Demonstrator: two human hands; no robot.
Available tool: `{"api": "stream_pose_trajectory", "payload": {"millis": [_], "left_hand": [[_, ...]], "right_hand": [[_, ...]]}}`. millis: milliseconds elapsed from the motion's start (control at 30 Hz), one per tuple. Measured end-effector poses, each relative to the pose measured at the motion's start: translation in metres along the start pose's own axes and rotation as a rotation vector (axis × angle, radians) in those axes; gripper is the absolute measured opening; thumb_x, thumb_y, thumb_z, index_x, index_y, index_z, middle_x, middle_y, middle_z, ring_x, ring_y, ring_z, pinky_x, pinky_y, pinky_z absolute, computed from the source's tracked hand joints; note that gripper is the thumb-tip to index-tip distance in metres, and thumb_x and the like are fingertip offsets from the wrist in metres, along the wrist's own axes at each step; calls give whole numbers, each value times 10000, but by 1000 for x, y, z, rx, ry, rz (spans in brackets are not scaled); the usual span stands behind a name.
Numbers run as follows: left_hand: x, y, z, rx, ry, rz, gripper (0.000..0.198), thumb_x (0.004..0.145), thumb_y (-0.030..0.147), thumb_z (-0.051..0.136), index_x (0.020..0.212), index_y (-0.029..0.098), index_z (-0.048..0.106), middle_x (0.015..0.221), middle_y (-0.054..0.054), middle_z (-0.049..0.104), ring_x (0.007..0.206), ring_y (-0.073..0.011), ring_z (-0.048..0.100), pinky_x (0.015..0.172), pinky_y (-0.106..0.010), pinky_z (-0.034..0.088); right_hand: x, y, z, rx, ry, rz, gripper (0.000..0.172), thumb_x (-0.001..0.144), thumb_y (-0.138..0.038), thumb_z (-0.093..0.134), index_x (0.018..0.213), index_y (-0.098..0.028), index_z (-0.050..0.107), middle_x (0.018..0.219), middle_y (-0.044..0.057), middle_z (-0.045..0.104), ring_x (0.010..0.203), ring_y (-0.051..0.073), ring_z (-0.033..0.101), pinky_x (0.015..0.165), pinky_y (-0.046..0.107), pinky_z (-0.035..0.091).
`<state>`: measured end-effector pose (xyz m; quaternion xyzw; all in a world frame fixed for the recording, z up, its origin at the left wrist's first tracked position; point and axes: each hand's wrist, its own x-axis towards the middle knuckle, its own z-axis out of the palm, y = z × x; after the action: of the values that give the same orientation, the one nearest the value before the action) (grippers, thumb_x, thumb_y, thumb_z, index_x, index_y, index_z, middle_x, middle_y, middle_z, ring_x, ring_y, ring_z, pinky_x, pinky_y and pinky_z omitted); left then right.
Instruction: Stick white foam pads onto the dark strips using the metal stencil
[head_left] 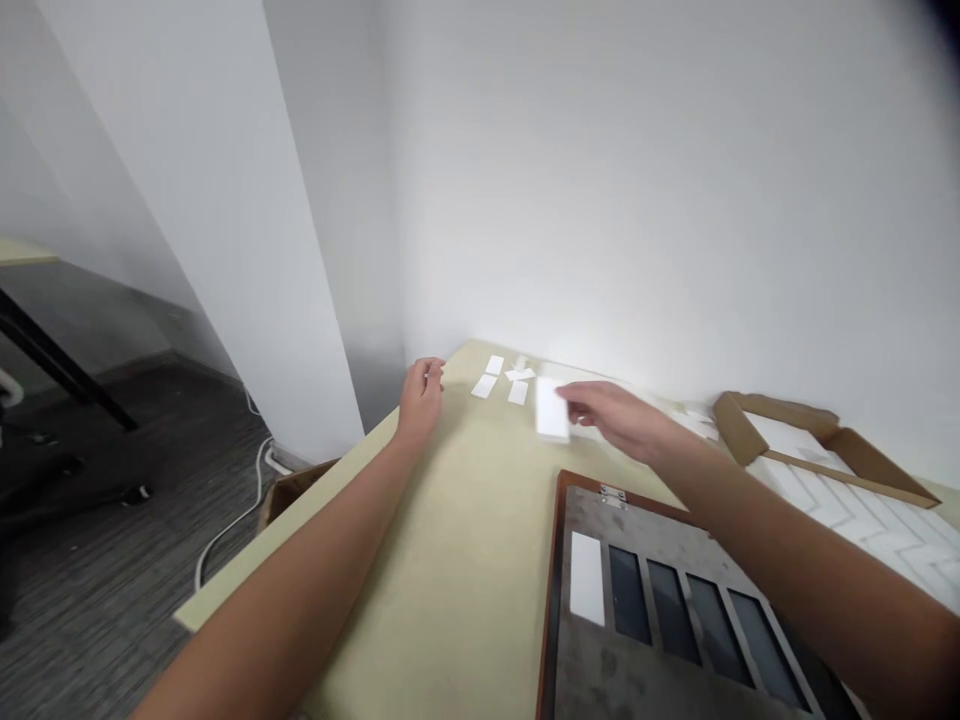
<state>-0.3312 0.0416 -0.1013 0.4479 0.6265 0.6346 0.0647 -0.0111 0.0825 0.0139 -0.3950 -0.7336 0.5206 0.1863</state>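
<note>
My right hand (611, 415) pinches a blank white card (552, 410) between thumb and fingers, holding it up over the table. The far edge of the table is near my left hand (421, 395), whose fingers are loosely curled with nothing visible in them. Between the two hands, several small white cards (484, 385) lie on the tabletop, some overlapping. Close to me is a metal plate (592, 670) in a wooden frame, hinged at its far side. One of its slots holds a white card (587, 578); several other slots (628, 595) look dark.
An open cardboard box (885, 470) with white sheets stands on the right, beside white material with zigzag grey lines (862, 510). The pale yellow table (442, 600) meets a white wall. Left, on the floor, are a white cable (232, 525) and another cardboard box (289, 492).
</note>
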Motion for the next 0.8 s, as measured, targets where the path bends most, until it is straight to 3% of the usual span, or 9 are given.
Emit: {"api": "stream_pose_trajectory", "payload": {"millis": [67,133,233,367,433,500,633,733,800], "left_hand": [[1,-1,2,-15,-8,-7,341,1058,394,670,1318,174,652,1321,-111,668,1118,-245,694,961,-456,618],[2,-1,5,-25,-21,-12,338,1059,395,668,1315,175,654,1318,-110,670,1115,-244,694,961,-455,618],[1,1,7,-27,-41,-13,330,1061,395,666,1308,177,658,1314,-109,673,1111,-241,695,959,-451,618],[1,3,4,-6,-35,-13,340,1058,395,670,1315,174,653,1314,-110,672,1111,-244,696,957,-453,619],[2,2,3,9,-25,-12,346,1057,395,673,1320,171,650,1313,-110,671,1111,-245,696,955,-455,620],[2,0,3,20,-15,-9,348,1057,395,673,1323,172,648,1316,-110,670,1113,-246,696,955,-455,620],[3,-5,6,26,-18,-2,337,1060,393,667,1319,177,652,1321,-111,669,1114,-243,695,959,-453,619],[2,-5,9,22,-34,6,333,1061,392,667,1315,178,655,1321,-111,670,1117,-243,694,963,-454,618],[2,-4,9,21,-38,6,332,1061,392,666,1315,179,655,1326,-111,668,1122,-244,692,967,-456,616]], "right_hand": [[-23,8,-26,27,39,-14,443,1053,-559,593,1213,-156,686,1142,86,713,1020,217,695,937,434,577],[-41,15,-29,26,36,-9,511,1056,-616,529,1183,-158,717,1062,106,722,980,215,691,944,421,557],[-46,23,10,-33,-24,-2,477,1048,-589,563,1136,-154,738,1047,103,731,957,208,694,943,417,560],[-18,26,85,-196,-74,-9,362,1047,-463,657,1265,-174,680,1217,86,714,1034,211,709,931,426,605],[-2,26,103,-307,-62,-16,340,1045,-422,671,1275,-172,676,1254,91,704,1068,219,708,949,439,608],[7,25,103,-433,-21,-45,348,1033,-406,689,1287,-169,672,1304,99,686,1140,244,691,1000,479,589],[2,18,78,-638,58,-182,486,1032,-457,662,1444,-209,592,1495,128,574,1374,322,549,1171,589,431],[-9,6,70,-734,-76,-319,802,942,-549,744,1619,-256,432,1564,137,534,1480,355,418,1245,572,294],[-12,0,75,-785,-205,-372,1030,842,-576,830,1687,-265,331,1546,150,559,1480,374,400,1248,554,260]]}}
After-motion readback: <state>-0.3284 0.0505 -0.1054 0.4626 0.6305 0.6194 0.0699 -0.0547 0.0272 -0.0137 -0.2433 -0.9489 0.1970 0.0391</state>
